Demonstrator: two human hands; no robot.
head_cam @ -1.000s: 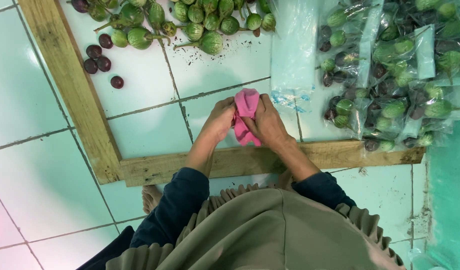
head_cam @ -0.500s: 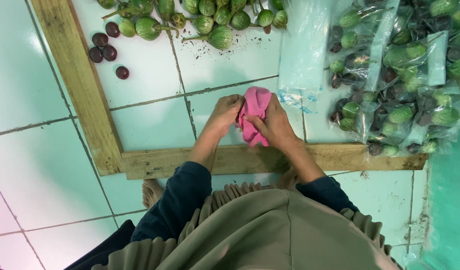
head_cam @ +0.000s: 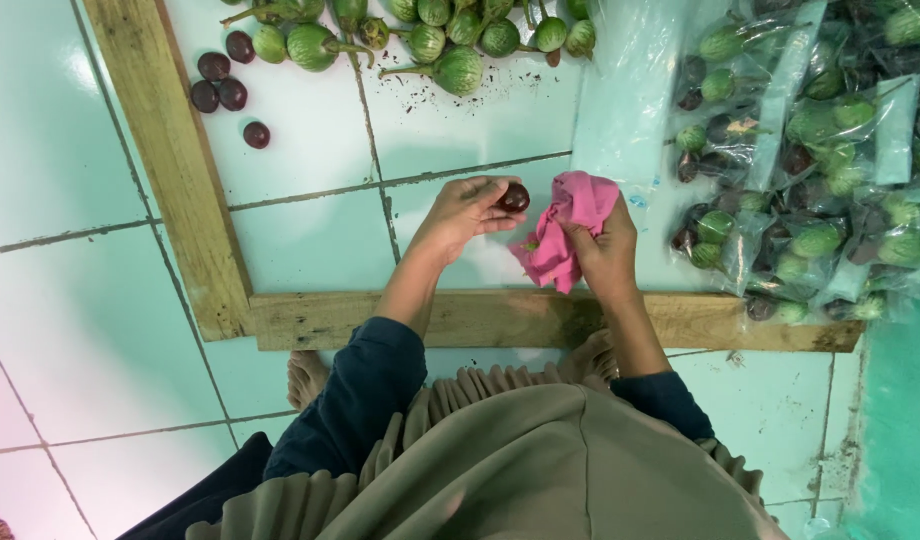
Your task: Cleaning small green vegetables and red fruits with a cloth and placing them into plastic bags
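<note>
The left hand (head_cam: 467, 212) grips one dark round fruit (head_cam: 514, 197) just beside the pink cloth (head_cam: 568, 228) bunched in the right hand (head_cam: 605, 255). By the look of it, many fruits are already bagged (head_cam: 780, 200) right of the cloth, while four dark fruits (head_cam: 228, 90) and the green eggplants (head_cam: 430, 40) lie loose beyond it on the tiled floor (head_cam: 310, 240).

We hold a small dark purple eggplant (head_cam: 513, 197) in our left hand (head_cam: 467, 213); our right hand (head_cam: 605, 255) grips a pink cloth (head_cam: 565, 227) just beside it, above the wooden frame (head_cam: 500, 318) on the tiled floor (head_cam: 310, 245).
</note>
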